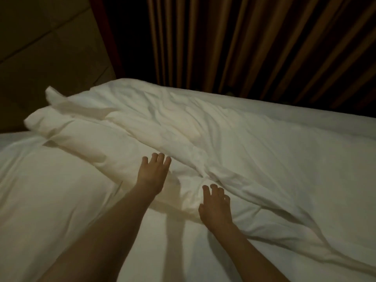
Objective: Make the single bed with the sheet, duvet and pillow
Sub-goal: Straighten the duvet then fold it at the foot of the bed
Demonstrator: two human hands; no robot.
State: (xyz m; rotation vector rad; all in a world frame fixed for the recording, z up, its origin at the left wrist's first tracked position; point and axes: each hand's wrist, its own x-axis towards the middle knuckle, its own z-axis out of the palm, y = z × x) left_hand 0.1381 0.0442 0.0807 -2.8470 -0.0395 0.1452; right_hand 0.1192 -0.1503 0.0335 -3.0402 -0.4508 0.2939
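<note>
Head view: white sheet (61,200) covers the bed, with the crumpled white duvet (223,139) lying across its far side before brown curtains (264,47). Left hand (152,176) and right hand (215,208), fingers spread and relaxed, rest on the duvet's near fold, gripping nothing.

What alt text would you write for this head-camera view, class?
Left hand and right hand, fingers spread, reach onto a rumpled white duvet lying across a white-sheeted bed, with brown curtains behind.
</note>
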